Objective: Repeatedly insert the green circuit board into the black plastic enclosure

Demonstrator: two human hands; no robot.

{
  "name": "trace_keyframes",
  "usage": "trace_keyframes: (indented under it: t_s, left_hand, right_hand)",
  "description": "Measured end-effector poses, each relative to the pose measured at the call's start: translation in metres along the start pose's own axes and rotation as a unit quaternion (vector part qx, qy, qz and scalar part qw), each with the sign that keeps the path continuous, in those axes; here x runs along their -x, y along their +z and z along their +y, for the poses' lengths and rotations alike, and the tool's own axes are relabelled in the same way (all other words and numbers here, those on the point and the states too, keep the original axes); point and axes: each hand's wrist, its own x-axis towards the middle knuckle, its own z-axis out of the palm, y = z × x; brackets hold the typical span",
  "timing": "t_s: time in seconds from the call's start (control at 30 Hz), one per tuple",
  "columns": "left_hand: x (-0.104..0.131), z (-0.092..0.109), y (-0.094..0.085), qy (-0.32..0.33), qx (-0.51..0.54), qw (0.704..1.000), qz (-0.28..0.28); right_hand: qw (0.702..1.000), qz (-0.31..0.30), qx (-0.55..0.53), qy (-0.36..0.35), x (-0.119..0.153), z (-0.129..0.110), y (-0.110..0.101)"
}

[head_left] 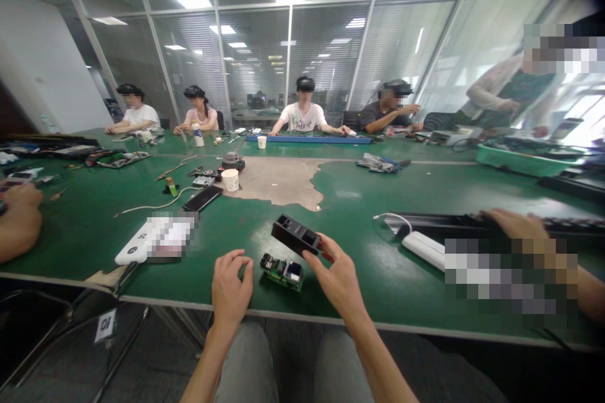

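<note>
Black plastic is seen in a box-shaped casing (293,235), which is gripped at its near end between the thumb and fingers of the right hand (338,271) and held above the scuffed green tabletop (378,293). Just below, a small green circuit board (280,272) is placed between the hands. The left hand (230,283) is rested beside it, fingers loosely curved, parted from the thumb. Farther out, a black rectangular phone (203,199) and a white paper cup (230,181) are seen.

Matt plastic casing (293,235), smooth glossy tabletop (378,289), paper cups (230,181), cloth trousers (246,365)
</note>
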Motion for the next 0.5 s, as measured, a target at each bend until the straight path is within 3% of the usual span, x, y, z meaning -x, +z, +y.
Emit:
trace_keyframes:
  t_s: [0.2,0.5]
  left_hand:
    - [-0.001,-0.001,0.001,-0.002,-0.003,1.0,0.003]
    - [0.0,-0.003,0.002,-0.006,-0.004,1.0,0.01]
  right_hand:
    - [0.996,-0.027,0.082,0.003,0.0,0.029,0.013]
    - [0.98,-0.049,0.192,-0.028,0.0,0.044,0.018]
